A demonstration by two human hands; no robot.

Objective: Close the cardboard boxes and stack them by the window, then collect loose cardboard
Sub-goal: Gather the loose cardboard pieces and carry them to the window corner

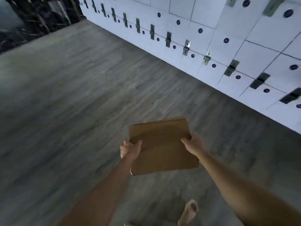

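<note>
A grey wood-grain floor (73, 111) fills most of the view, smeared by motion blur towards the left edge. Along the right side runs a wall of white lockers (244, 38), set at a slant across the frame, each door carrying a small dark round knob and a metal hasp; the rows shrink away towards the top left. In the top left corner stands a dark marbled wall (32, 15) with pale veins, meeting the floor at a straight line. Lower in the middle, a closed brown cardboard box (161, 145) is held in the air above the floor, flat top facing the camera, near the lockers but not touching them. Two bare forearms reach in from the bottom edge to it. The left hand (130, 150) grips the box's left side, thumb lying over the top face and fingers wrapped under. The right hand (193, 141) clasps the right edge, thumb pressed on top and the remaining fingers hidden behind the side. Below the box, near the bottom edge, a bare foot (189, 212) rests on the floor, toes pointing up the frame.
</note>
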